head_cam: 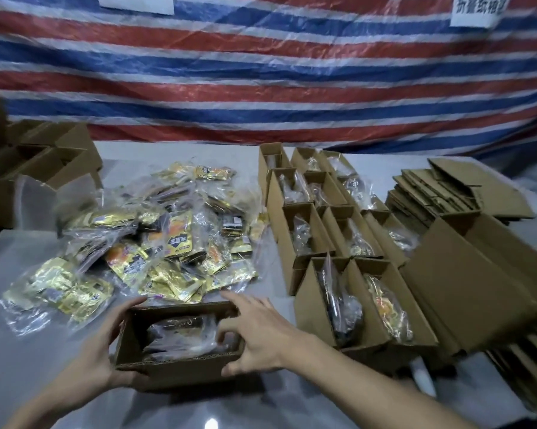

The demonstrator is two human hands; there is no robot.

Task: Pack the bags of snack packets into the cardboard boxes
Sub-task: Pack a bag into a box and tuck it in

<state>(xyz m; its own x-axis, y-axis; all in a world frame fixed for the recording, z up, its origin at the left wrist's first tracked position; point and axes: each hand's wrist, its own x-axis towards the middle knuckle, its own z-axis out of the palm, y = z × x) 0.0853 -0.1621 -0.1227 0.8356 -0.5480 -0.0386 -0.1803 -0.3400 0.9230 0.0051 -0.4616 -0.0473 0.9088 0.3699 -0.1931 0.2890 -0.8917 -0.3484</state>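
Bag going into box, lower centre of frame.
L hand point(101, 351) holds the box point(174, 365) by its left wall; R hand point(261, 332), fingers spread wide, presses the clear bag point(180, 334) down inside. Bag prob. light, soft, slippery w/ crinkly film, so grip by bunched film. More bags point(143, 243) piled mid-left on worktop point(28, 249).
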